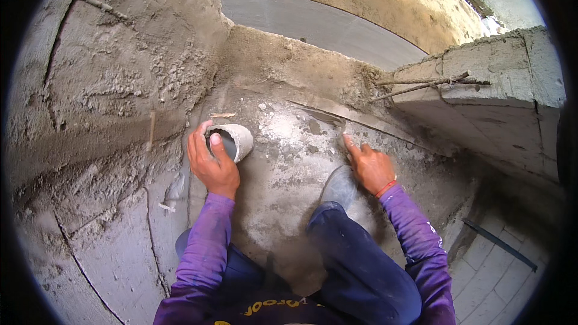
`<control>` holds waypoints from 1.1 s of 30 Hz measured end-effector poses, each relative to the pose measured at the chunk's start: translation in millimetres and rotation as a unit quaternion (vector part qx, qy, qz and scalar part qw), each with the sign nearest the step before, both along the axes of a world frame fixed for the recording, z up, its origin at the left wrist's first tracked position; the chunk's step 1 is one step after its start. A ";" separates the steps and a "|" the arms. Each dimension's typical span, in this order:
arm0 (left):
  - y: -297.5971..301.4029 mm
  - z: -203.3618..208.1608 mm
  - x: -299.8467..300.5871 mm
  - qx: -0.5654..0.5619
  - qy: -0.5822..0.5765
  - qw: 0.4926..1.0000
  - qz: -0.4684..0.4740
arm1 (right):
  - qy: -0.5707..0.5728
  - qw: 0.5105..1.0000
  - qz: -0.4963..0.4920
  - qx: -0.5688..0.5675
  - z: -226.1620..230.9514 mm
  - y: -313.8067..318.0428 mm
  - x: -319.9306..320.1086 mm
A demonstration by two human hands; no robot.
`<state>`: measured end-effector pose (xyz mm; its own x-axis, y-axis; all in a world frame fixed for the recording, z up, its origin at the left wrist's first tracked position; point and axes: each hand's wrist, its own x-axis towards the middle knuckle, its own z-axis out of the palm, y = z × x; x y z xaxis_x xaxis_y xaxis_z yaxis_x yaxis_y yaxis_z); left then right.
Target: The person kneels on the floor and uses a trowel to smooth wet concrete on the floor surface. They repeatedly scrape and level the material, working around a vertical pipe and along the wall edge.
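My left hand (212, 161) is wrapped around the near left side of a short, hollow pipe-like cylinder (243, 141), rough and crusted with grey cement. Its dark opening faces toward my palm, with my thumb at the rim. Off to the right, my right hand (372, 168) is held low over the dusty floor, its fingers curled and the index finger reaching forward. By that fingertip lies the end of a thin, flat greyish strip (325, 115), possibly a blade. What sits inside the right hand is hidden. Pale rubble (288, 127) is scattered between both hands.
A rough plastered wall (144, 42) rises on the left, and a block wall (500, 78) stands on the right. Bare metal rods (430, 83) jut out from the right wall. My grey shoe (339, 188) is planted near my right hand. A dark strip (500, 244) lies at lower right.
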<state>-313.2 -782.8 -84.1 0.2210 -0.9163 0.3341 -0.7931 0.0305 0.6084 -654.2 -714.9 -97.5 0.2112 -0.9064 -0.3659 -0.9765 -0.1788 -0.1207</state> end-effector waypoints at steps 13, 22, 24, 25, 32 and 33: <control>-0.6 -1.5 -1.1 -0.003 0.013 1.000 0.018 | -0.010 0.996 -0.075 0.039 5.4 -7.0 24.0; -1.5 -2.7 -1.4 -0.011 0.024 1.000 0.009 | 0.024 0.994 -0.102 0.013 -8.0 -2.5 41.1; -1.2 -4.0 -3.3 -0.009 0.022 1.000 0.019 | -0.004 0.997 -0.075 -0.018 -26.9 0.3 43.0; -1.5 -3.8 -5.3 -0.008 0.024 0.999 0.022 | -0.015 0.997 -0.064 -0.035 -31.4 1.9 40.3; 0.5 -2.9 9.0 -0.005 0.020 1.000 0.002 | -0.039 0.998 0.036 0.013 11.2 -42.3 20.8; 2.1 -3.9 10.4 -0.002 0.017 1.000 0.001 | -0.018 0.999 0.042 0.025 18.9 -36.1 28.5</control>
